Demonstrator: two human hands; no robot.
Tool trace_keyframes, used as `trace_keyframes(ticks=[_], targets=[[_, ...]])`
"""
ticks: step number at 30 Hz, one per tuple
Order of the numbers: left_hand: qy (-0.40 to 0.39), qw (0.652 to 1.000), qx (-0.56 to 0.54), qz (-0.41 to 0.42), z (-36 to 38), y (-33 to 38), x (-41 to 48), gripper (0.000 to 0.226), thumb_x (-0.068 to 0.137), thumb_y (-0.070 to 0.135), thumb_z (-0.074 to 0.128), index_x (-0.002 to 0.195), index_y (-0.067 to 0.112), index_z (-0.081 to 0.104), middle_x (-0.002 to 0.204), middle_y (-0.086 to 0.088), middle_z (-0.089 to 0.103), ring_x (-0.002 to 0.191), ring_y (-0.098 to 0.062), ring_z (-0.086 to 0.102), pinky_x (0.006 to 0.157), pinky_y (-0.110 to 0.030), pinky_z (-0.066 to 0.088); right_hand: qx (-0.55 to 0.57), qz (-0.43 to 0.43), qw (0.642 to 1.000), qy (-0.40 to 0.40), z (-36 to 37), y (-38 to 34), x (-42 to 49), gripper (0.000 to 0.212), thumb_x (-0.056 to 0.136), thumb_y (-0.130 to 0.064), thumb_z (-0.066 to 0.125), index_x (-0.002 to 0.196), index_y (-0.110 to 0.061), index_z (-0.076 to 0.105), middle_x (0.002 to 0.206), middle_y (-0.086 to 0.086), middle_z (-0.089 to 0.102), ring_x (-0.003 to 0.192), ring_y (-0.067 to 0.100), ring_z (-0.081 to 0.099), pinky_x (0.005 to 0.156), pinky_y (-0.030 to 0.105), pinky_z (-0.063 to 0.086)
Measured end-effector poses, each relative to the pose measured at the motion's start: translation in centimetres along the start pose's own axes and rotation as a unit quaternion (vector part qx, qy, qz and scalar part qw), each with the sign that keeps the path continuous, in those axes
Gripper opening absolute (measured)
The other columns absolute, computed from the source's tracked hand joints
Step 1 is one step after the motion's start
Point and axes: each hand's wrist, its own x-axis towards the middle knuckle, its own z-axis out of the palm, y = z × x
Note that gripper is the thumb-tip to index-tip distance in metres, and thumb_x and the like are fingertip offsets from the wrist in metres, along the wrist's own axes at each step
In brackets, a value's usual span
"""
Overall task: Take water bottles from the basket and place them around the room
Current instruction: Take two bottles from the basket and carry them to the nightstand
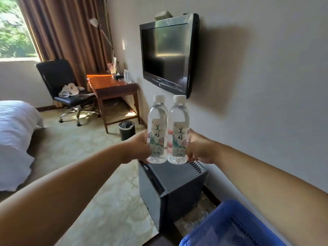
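left hand (137, 148) grips left water bottle (157, 128) | right hand (199, 148) grips right water bottle (178, 129) | bottles upright, touching, between the fingers, above mini-fridge (177, 176) | not yet set down; desk (113, 86) seemingly stocked

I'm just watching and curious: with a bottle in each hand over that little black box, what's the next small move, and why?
Probably lower both and let go. The left hand grips the left bottle, the right hand grips the right bottle; both stand upright, side by side, their bases at the top of the black cabinet. Whether they already touch it I cannot tell.
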Motion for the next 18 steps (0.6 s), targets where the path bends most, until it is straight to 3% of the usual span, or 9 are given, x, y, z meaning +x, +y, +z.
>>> trace_keyframes(ticks=[3,5,8,9,11,14,16,18], targets=[[0.055,0.998,-0.03,-0.016,-4.2,-3.4,-3.0,0.045,0.076,-0.011,0.059,0.111,0.017,0.053,0.096,-0.007,0.064,0.08,-0.021,0.067,0.061,-0.034,0.061,-0.012,-0.005,0.999,-0.04,4.9,-1.8,3.5,0.085,0.072,0.021,0.039,0.139,-0.03,0.033,0.127,0.013,0.057,0.113,0.036,0.058,0.083,0.056,0.056],[0.088,0.995,-0.041,-0.028,-7.3,-5.8,-4.8,0.047,0.074,-0.015,0.055,0.104,0.022,0.055,0.095,-0.004,0.062,0.082,-0.02,0.065,0.062,-0.034,0.061,-0.015,-0.012,0.997,-0.072,8.6,-3.6,5.9,0.085,0.063,0.012,0.05,0.136,-0.03,0.036,0.123,0.012,0.059,0.111,0.035,0.06,0.084,0.056,0.055],[0.134,0.988,-0.059,-0.054,-12.8,-9.8,-7.2,0.057,0.071,-0.018,0.054,0.116,0.017,0.049,0.104,-0.006,0.059,0.093,-0.024,0.063,0.063,-0.033,0.061,-0.007,-0.023,0.992,-0.127,14.4,-6.8,9.8,0.074,0.045,-0.011,0.066,0.112,-0.035,0.047,0.11,0.011,0.062,0.099,0.031,0.064,0.073,0.047,0.059],[0.15,0.985,-0.063,-0.061,-14.9,-11.1,-8.0,0.059,0.071,-0.018,0.054,0.12,0.015,0.047,0.108,-0.009,0.058,0.095,-0.025,0.063,0.063,-0.033,0.061,-0.001,-0.023,0.989,-0.143,16.3,-7.9,11.4,0.065,0.051,-0.007,0.063,0.108,-0.036,0.048,0.106,0.012,0.061,0.093,0.03,0.064,0.064,0.042,0.06],[0.181,0.978,-0.069,-0.072,-19.3,-13.6,-9.6,0.063,0.071,-0.017,0.055,0.125,0.015,0.046,0.112,-0.011,0.058,0.094,-0.025,0.063,0.062,-0.033,0.06,-0.008,-0.023,0.986,-0.163,20.2,-10.2,15.0,0.062,0.071,0.01,0.047,0.121,-0.028,0.045,0.109,0.016,0.058,0.091,0.034,0.062,0.054,0.033,0.056],[0.222,0.969,-0.079,-0.077,-25.6,-16.6,-11.9,0.061,0.072,-0.016,0.056,0.123,0.016,0.047,0.105,-0.008,0.06,0.08,-0.016,0.062,0.057,-0.029,0.058,-0.045,-0.037,0.979,-0.195,26.1,-14.0,20.1,0.064,0.087,0.013,0.039,0.138,-0.025,0.038,0.123,0.023,0.057,0.114,0.045,0.056,0.068,0.043,0.058],[0.255,0.96,-0.085,-0.082,-29.5,-18.3,-13.3,0.063,0.07,-0.019,0.052,0.123,0.015,0.048,0.103,-0.008,0.061,0.081,-0.017,0.063,0.053,-0.027,0.057,-0.047,-0.046,0.975,-0.21,30.1,-16.7,22.8,0.054,0.093,0.004,0.041,0.137,-0.027,0.039,0.124,0.023,0.058,0.113,0.043,0.058,0.074,0.046,0.058],[0.281,0.951,-0.09,-0.091,-33.1,-19.9,-14.5,0.065,0.068,-0.02,0.05,0.121,0.017,0.047,0.103,-0.008,0.059,0.09,-0.023,0.063,0.053,-0.029,0.058,-0.044,-0.056,0.974,-0.216,33.6,-19.0,25.1,0.049,0.095,0.002,0.04,0.136,-0.025,0.04,0.123,0.023,0.059,0.106,0.039,0.061,0.071,0.045,0.058]])
